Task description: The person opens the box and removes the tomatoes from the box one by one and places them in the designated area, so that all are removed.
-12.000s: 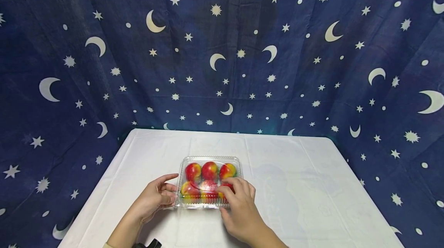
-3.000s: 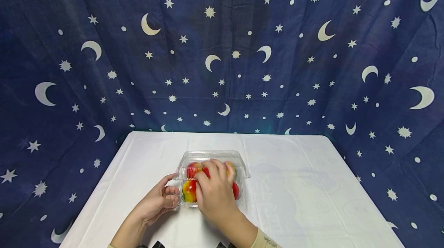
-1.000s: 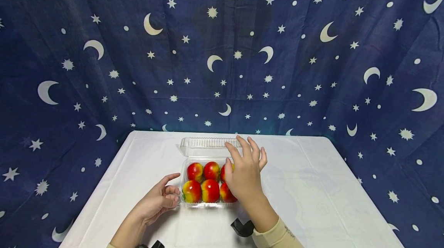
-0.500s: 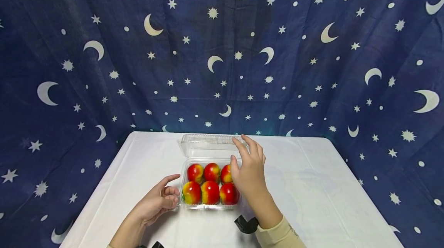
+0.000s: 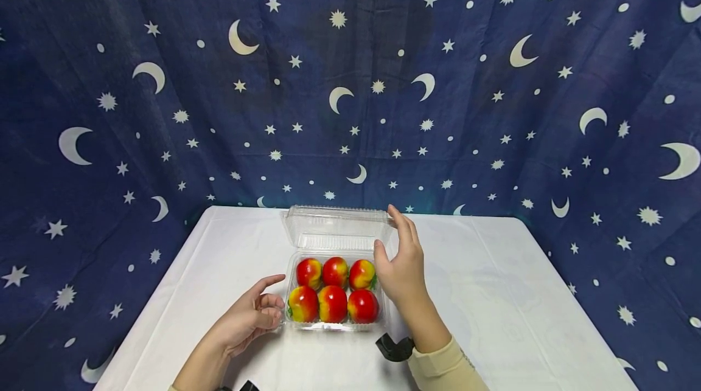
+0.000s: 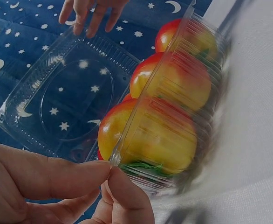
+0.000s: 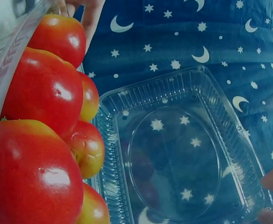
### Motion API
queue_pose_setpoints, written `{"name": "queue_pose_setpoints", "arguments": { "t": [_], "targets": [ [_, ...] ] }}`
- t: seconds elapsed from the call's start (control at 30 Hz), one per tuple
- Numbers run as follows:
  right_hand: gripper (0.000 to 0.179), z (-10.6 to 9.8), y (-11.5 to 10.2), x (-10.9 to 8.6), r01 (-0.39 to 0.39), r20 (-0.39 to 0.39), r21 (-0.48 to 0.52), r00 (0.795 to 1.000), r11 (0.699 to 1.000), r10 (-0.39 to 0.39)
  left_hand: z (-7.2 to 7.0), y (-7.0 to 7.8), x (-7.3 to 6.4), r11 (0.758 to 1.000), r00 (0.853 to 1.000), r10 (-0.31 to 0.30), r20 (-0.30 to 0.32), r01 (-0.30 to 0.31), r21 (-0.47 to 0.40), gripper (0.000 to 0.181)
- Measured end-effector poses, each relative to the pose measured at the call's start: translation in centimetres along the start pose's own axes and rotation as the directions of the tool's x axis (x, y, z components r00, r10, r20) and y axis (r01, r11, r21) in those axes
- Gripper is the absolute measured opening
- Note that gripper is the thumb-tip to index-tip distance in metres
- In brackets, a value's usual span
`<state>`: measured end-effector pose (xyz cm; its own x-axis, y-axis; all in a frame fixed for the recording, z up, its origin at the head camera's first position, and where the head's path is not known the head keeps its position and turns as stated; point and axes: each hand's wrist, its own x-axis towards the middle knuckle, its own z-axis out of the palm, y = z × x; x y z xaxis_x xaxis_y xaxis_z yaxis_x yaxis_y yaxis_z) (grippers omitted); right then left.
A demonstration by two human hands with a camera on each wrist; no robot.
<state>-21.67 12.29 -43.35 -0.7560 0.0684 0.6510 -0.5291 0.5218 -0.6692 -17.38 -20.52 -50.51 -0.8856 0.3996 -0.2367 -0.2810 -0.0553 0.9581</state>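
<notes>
On the white table [image 5: 482,294], a clear plastic box [image 5: 336,326], its long axis running left to right, is pinched at its left rim by the thumb and forefinger of the left hand [image 5: 246,317]. Its hinged lid [image 5: 334,228] is tilted back past the far rim, just left of the nearer right hand [image 5: 403,266], whose fingers are spread and nearly straight; contact with the lid's right edge cannot be judged surely. Inside, six glossy red-and-yellow fruits [image 5: 333,304] are arranged in two rows of three.
</notes>
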Motion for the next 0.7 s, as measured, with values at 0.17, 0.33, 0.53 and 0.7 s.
{"name": "queue_pose_setpoints", "arguments": {
  "t": [0.17, 0.33, 0.53, 0.7],
  "targets": [
    [0.074, -0.1, 0.6, 0.1, -0.071, -0.003, 0.129, 0.997, 0.989, 0.072, 0.0, 0.0, 0.0, 1.0, 1.0, -0.004, -0.005, 0.004, 0.001, 0.1],
    [0.074, -0.1, 1.4, 0.2, -0.146, 0.017, 0.274, 0.989, 0.951, 0.147, 0.0, 0.0, 0.0, 1.0, 1.0, -0.002, -0.002, 0.002, 0.0, 0.1],
    [0.071, 0.0, 2.2, 0.3, -0.179, 0.031, 0.367, 0.983, 0.913, 0.181, 0.0, 0.0, 0.0, 1.0, 1.0, -0.004, -0.001, 0.004, -0.002, 0.1],
    [0.071, 0.2, 2.9, 0.4, -0.21, 0.046, 0.393, 0.977, 0.895, 0.209, 0.0, -0.1, 0.0, 1.0, 1.0, -0.002, 0.001, 0.002, -0.007, 0.1]
  ]
}}
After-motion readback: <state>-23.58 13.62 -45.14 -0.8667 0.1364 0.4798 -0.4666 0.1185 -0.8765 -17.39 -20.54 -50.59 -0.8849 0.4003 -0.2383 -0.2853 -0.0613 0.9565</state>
